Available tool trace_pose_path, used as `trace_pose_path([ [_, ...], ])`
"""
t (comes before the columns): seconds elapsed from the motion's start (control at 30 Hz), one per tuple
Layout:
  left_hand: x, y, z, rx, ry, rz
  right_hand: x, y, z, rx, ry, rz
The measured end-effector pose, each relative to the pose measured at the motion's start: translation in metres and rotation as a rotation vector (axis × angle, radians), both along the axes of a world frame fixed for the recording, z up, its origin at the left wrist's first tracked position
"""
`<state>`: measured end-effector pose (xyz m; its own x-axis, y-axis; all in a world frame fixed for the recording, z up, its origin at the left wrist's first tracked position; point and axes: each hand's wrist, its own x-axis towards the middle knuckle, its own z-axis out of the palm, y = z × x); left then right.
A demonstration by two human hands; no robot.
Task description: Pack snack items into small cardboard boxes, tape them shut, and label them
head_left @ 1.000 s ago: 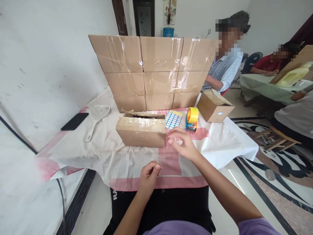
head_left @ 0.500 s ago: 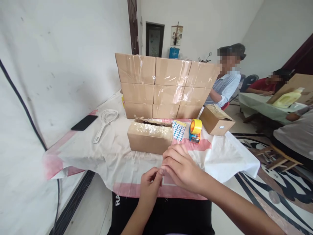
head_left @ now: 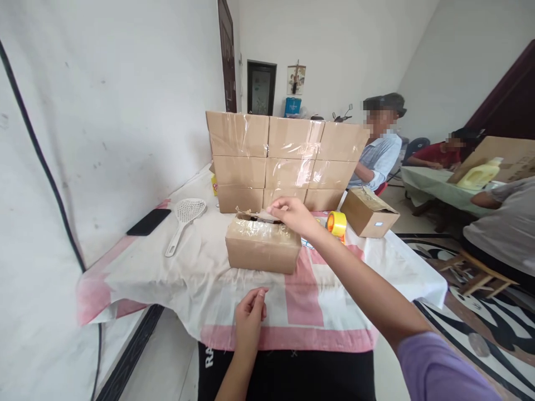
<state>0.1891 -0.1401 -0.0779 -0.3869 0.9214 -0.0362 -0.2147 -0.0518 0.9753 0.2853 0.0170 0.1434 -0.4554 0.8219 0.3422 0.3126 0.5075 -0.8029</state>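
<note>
A small brown cardboard box, with shiny clear tape along its top, stands on the cloth-covered table in front of me. A ragged flap is raised along its back edge, beside a dark gap. Over that gap hovers my right hand, its thumb and fingertips pinched; anything between them is too small to make out. My left hand is low in front of the box, apart from it, with the fingers curled against the thumb. What it may hold is hidden. Right of the box lies a roll of yellow tape, partly behind my right forearm.
A taped wall of stacked cartons rises behind the box. Another carton stands at the right. At left lie a white slotted scoop and a black phone. A person in a light-blue shirt sits behind the cartons; others are farther right.
My hands were together in front of the box; my right hand has moved forward over the box's back opening. The left stays low. The view has tilted up slightly.
</note>
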Motion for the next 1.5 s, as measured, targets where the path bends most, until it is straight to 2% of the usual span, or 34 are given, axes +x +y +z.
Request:
trace_pose_path([
  [0.03,-0.001,0.002,-0.003,0.006,0.001,0.001,-0.006,0.014,-0.001,-0.133,-0.029,-0.021],
  [0.07,-0.001,0.003,-0.006,0.01,0.003,0.002,-0.011,0.027,-0.004,-0.199,-0.05,-0.029],
  [0.2,-0.003,0.008,-0.012,0.021,0.016,0.008,-0.025,0.054,-0.02,-0.306,-0.071,-0.007],
  [0.3,-0.003,0.01,-0.012,0.027,0.039,0.002,-0.025,0.055,-0.027,-0.369,-0.013,0.013],
  [0.47,-0.001,0.009,-0.011,0.046,0.114,0.009,-0.02,0.056,-0.028,-0.468,0.1,0.053],
  [0.6,-0.002,0.003,-0.005,0.112,0.235,0.105,-0.021,0.056,-0.029,-0.458,0.172,0.089],
  [0.7,-0.016,0.009,0.019,0.208,0.37,0.213,-0.025,0.052,-0.031,-0.4,0.205,0.136],
  [0.83,-0.056,0.041,0.079,0.348,0.564,0.294,-0.026,0.043,-0.036,-0.287,0.226,0.187],
  [0.87,-0.066,0.051,0.094,0.369,0.652,0.293,-0.026,0.042,-0.037,-0.256,0.23,0.193],
  [0.9,-0.075,0.061,0.106,0.37,0.822,0.285,-0.025,0.041,-0.038,-0.225,0.235,0.194],
  [0.97,-0.086,0.078,0.119,0.322,1.091,0.235,-0.022,0.041,-0.038,-0.159,0.256,0.179],
  [1.03,-0.09,0.087,0.119,0.249,1.249,0.193,-0.02,0.043,-0.036,-0.097,0.292,0.146],
  [1.13,-0.088,0.089,0.106,0.172,1.328,0.206,-0.02,0.046,-0.031,-0.057,0.332,0.113],
  [1.23,-0.085,0.086,0.097,0.146,1.358,0.234,-0.025,0.046,-0.03,-0.133,0.276,0.139],
  [1.37,-0.084,0.088,0.098,0.142,1.379,0.267,-0.037,0.041,-0.034,-0.28,0.143,0.148],
  [1.5,-0.085,0.092,0.099,0.149,1.38,0.273,-0.043,0.037,-0.035,-0.347,0.081,0.104],
])
